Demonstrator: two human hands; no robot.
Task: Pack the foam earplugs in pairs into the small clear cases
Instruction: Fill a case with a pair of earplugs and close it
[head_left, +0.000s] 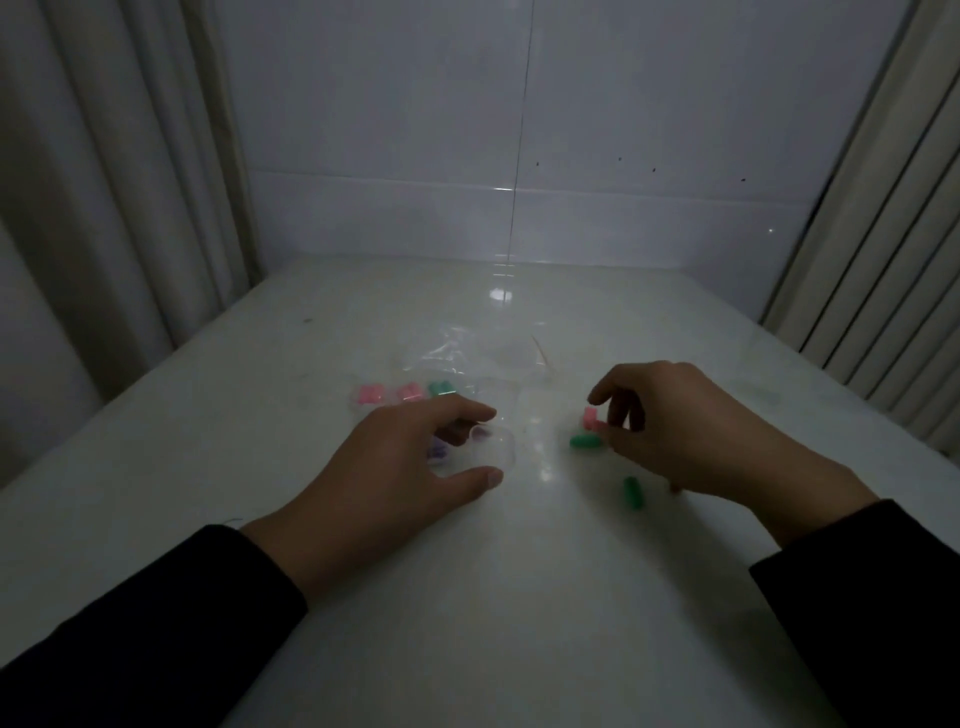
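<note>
Between the hands (519, 441), green earplugs (586, 441)

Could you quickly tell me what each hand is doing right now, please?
Left hand: holds the clear case.
Right hand: pinches a pink earplug.

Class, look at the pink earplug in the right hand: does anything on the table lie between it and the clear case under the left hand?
Nothing visible does. Between the pink earplug in the right hand and the clear case held by the left hand lies only bare table.
</note>
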